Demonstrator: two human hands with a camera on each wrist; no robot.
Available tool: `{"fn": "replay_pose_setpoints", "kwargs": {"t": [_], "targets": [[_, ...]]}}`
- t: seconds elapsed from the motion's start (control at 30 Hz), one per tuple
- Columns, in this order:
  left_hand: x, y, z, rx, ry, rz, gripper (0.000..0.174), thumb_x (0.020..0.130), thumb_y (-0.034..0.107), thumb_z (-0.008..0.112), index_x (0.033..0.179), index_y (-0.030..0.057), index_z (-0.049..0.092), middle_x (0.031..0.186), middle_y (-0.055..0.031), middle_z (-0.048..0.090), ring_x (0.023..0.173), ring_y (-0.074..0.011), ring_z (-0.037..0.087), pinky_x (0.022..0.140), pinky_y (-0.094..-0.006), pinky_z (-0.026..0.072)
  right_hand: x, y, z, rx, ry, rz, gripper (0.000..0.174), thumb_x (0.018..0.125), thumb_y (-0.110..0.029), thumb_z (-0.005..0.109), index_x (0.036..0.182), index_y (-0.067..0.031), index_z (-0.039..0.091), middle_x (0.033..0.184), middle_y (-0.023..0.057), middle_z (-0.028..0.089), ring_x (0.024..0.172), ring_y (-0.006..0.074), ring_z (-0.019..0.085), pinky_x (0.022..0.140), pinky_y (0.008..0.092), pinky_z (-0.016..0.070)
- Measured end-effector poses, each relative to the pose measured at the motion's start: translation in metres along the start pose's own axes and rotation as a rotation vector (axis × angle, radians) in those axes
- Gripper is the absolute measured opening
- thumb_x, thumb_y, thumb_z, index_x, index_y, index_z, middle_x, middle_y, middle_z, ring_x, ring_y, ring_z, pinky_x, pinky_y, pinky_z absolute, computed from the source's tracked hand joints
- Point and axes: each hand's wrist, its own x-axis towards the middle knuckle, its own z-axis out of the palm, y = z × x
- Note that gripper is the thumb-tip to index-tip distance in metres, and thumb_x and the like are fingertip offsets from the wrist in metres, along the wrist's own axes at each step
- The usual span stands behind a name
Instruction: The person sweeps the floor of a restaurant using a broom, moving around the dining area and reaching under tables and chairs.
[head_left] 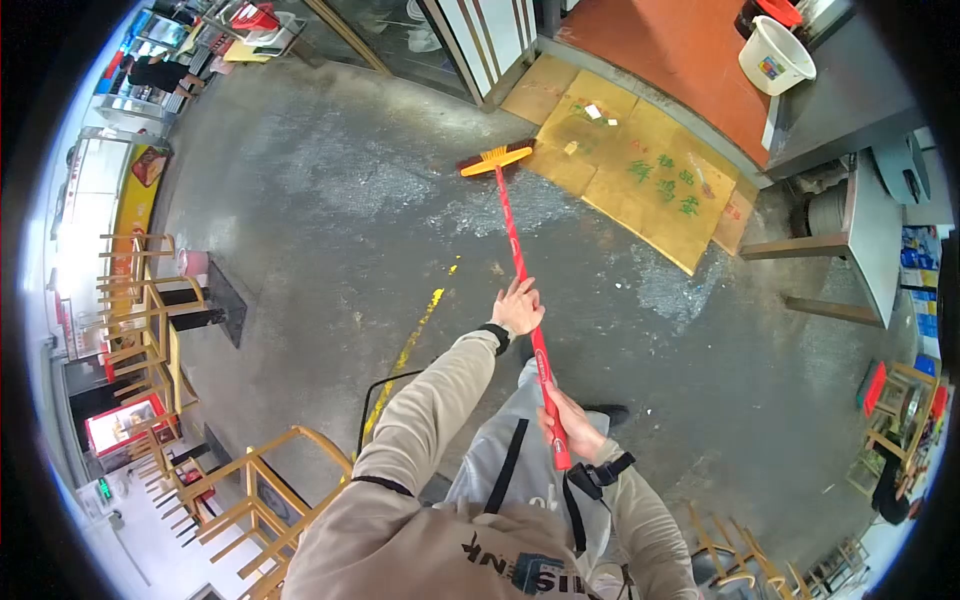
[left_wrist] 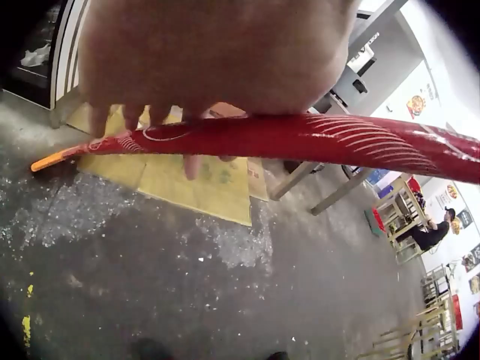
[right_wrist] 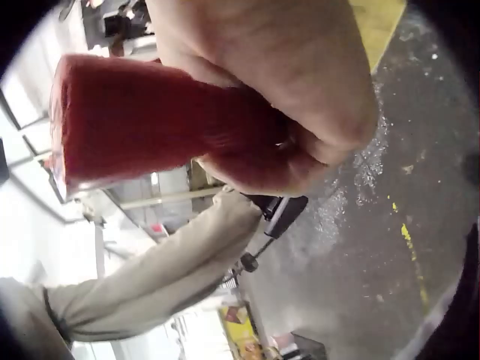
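In the head view a broom with a red handle [head_left: 511, 225] reaches away from the body, its orange-yellow head [head_left: 497, 159] on the floor beside flattened cardboard. My left hand [head_left: 518, 306] grips the handle partway down. Behind it, my right hand [head_left: 572, 422] holds the handle close to its near end. The left wrist view has the left hand [left_wrist: 217, 60] over the red handle [left_wrist: 285, 139], fingertips showing below it. Fingers of the right hand [right_wrist: 285, 82] wrap the handle [right_wrist: 135, 120] in the right wrist view, with the thick end sticking out.
Flattened cardboard [head_left: 640, 175] lies by a red-brown raised floor [head_left: 690, 70]. Wooden chairs [head_left: 265, 500] stand at lower left, a metal table [head_left: 872, 240] at right. A white bucket [head_left: 776, 56] is at upper right. One person [head_left: 160, 74] is at far upper left, another [left_wrist: 435, 231] sits at right.
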Motion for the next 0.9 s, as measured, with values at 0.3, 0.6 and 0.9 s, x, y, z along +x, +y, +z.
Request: {"fn": "replay_pose_setpoints", "kwargs": {"t": [0.3,0.6,0.9], "targets": [[-0.041,0.042,0.033,-0.08,-0.163,-0.267,0.028,0.08,0.031,0.054,0.105,0.0183,0.054,0.145,-0.0056,0.031,0.111,-0.0314,0.054,0.089,-0.0462,0.0453,-0.02,0.046,-0.052,0.095,-0.068,-0.025,0.049,0.093,-0.053,0.042,0.13,-0.0209,0.043,0.058,-0.0041,0.036,0.041,0.007,0.036,0.038,0.0225,0.0315],[-0.141,0.206,0.214,-0.303,-0.18,-0.213,0.054,0.082,0.043,0.052,0.122,0.0073,0.045,0.147,-0.0194,0.02,0.112,-0.041,0.051,0.09,-0.0488,0.0444,-0.173,0.122,-0.252,-0.024,0.092,0.137,0.045,0.093,-0.051,0.044,0.093,-0.007,0.052,0.053,-0.0046,0.036,0.039,0.0067,0.036,0.035,0.0225,0.029],[-0.225,0.391,0.342,-0.301,-0.858,0.172,0.054,0.084,0.053,0.049,0.101,0.0025,0.06,0.121,-0.0217,0.046,0.104,-0.0364,0.055,0.084,-0.0452,0.0473,-0.343,0.273,-0.39,-1.109,0.725,-0.179,0.043,0.089,-0.043,0.053,0.079,-0.0007,0.057,0.055,0.0177,0.055,0.048,0.0361,0.053,0.046,0.0404,0.0407]]}}
